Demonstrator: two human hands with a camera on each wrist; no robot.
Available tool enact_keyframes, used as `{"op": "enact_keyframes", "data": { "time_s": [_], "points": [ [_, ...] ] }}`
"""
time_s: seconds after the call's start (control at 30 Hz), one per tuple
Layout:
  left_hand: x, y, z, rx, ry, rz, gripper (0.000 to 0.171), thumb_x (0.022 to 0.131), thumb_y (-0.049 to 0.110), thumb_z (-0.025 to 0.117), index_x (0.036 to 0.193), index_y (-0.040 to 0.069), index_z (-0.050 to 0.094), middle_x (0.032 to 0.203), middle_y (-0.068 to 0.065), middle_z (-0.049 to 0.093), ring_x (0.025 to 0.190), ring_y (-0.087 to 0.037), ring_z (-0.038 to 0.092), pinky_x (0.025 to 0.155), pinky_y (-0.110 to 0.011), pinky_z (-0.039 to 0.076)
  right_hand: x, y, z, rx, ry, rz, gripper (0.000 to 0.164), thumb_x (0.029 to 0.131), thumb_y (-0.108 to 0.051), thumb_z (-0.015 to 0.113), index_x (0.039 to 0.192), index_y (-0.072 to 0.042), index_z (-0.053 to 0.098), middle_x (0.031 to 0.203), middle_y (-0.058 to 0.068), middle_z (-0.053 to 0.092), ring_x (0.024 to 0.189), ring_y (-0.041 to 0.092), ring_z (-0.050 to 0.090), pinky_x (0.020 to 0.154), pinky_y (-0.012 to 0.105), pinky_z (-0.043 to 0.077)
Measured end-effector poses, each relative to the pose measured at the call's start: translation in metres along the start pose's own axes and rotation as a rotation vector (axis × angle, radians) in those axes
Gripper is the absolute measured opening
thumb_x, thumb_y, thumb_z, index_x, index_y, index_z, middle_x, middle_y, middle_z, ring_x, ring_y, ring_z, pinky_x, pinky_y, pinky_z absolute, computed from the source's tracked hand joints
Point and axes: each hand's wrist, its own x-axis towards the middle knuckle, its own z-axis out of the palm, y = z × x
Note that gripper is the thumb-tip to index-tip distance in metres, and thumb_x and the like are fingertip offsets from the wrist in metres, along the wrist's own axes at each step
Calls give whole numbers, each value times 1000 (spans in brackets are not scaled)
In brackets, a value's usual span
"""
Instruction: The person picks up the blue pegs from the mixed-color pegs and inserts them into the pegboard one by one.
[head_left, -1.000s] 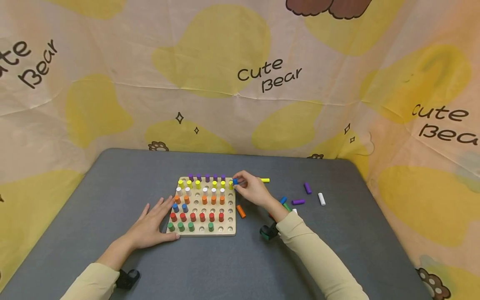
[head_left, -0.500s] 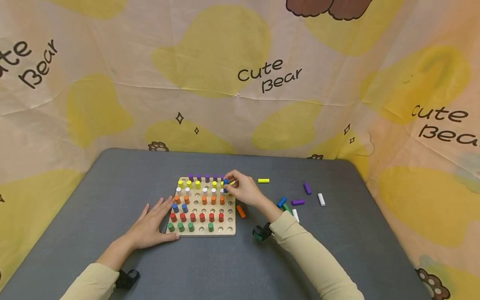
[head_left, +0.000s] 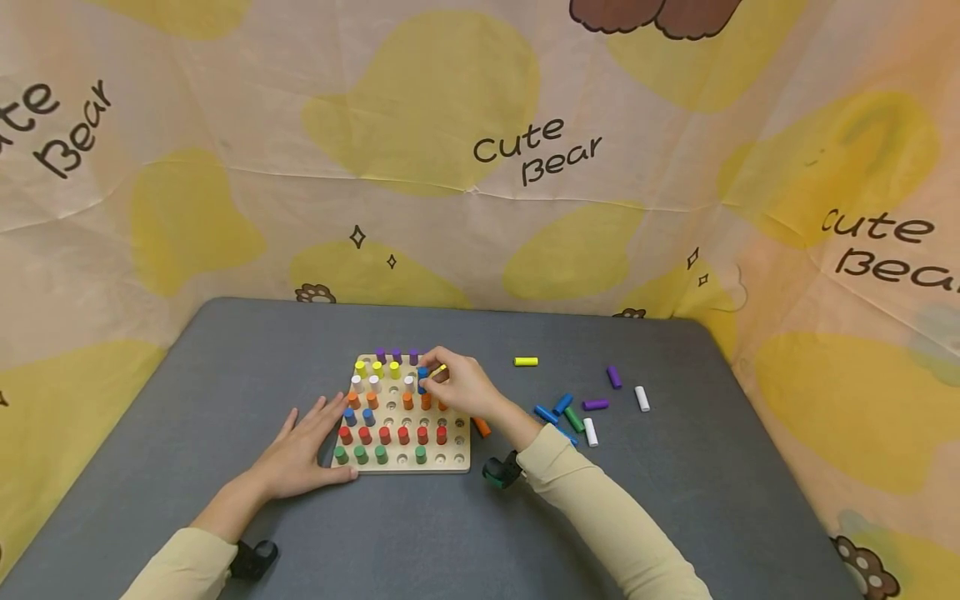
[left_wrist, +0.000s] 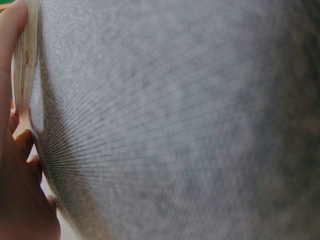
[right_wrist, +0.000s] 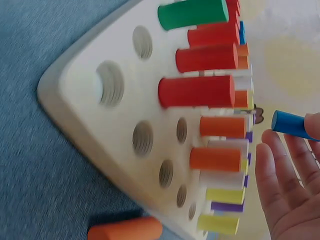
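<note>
My right hand (head_left: 465, 387) pinches a blue peg (head_left: 423, 381) between thumb and fingertips, over the back half of a wooden pegboard (head_left: 401, 472). In the right wrist view the blue peg (right_wrist: 289, 123) is up beyond the standing pegs, other fingers extended below it. My left hand (head_left: 300, 454) lies along the board's left edge, fingers spread, thumb at the front left corner. The left wrist view shows the thumb and fingers against the board's side (left_wrist: 26, 65). Rows of purple, yellow, white, orange, blue, red and green pegs stand in the board. My right hand hides some back-right pegs.
Right of the board lie loose pegs: a yellow peg (head_left: 527, 362), purple pegs (head_left: 614, 377), white pegs (head_left: 642, 398), a green peg (head_left: 573, 418) and several blue ones (head_left: 546, 413). An orange peg (head_left: 482, 427) lies close to the board's right edge.
My right hand has carried the blue peg leftward from the board's back right corner to above its middle columns, uncovering loose blue pegs on the right. The left hand keeps its place.
</note>
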Motion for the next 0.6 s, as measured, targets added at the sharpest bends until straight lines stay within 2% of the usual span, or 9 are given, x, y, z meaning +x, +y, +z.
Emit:
{"op": "enact_keyframes", "data": {
  "time_s": [0.33,0.6],
  "points": [
    [0,-2,2,2,-2,-10,108,67,68,65,148,14,19,153,-12,18,140,-36,11,107,-61,-1,2,-13,13,27,-42,-10,17,89,-12,60,105,-10,56,102,4,63,89,15,64,66,15,50],
    [1,-1,2,5,-4,-15,108,67,68,65,148,14,20,153,-12,18,140,-37,11,106,-62,-1,5,-14,24,-36,-61,-25,15,88,-14,62,102,-13,57,99,-1,63,87,6,62,66,12,48]
  ]
}}
